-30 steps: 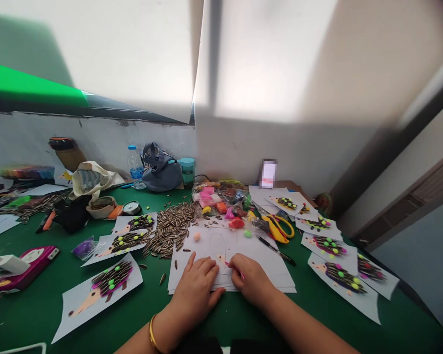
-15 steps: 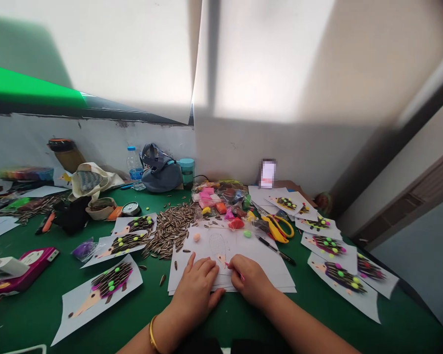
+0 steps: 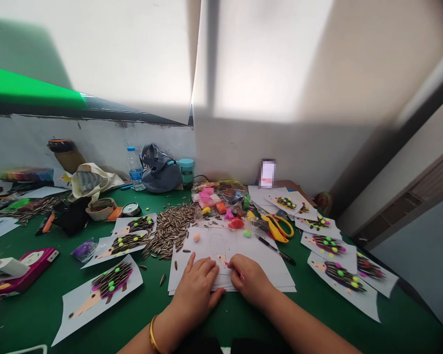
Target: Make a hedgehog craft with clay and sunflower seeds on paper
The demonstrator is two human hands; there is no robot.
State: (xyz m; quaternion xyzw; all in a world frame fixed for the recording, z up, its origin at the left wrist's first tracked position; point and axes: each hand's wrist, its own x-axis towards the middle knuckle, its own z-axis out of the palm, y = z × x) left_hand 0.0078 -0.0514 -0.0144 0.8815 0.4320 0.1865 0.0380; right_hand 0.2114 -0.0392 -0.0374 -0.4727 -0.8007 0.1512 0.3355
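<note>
A stack of white paper (image 3: 266,275) lies before me, and its top sheet carries a pencilled oval outline (image 3: 217,242) with a small peach clay hedgehog face (image 3: 221,258) at the lower end. My left hand (image 3: 197,280) rests flat on the paper, fingers spread, left of the face. Curled beside the face on the right, my right hand (image 3: 249,278) pinches what looks like pink modelling clay (image 3: 226,264); a pink bit shows at its fingertips, the rest hidden by the fingers. A peach clay ball (image 3: 197,237) and a green clay piece (image 3: 247,234) sit higher on the sheet.
Sunflower seeds (image 3: 170,226) are heaped at the left. Bagged coloured clay (image 3: 221,196) lies behind the paper. Yellow scissors (image 3: 278,228) and a black pen (image 3: 275,250) are to the right. Hedgehog pictures (image 3: 105,295) flank both sides. A phone (image 3: 268,174) leans on the wall.
</note>
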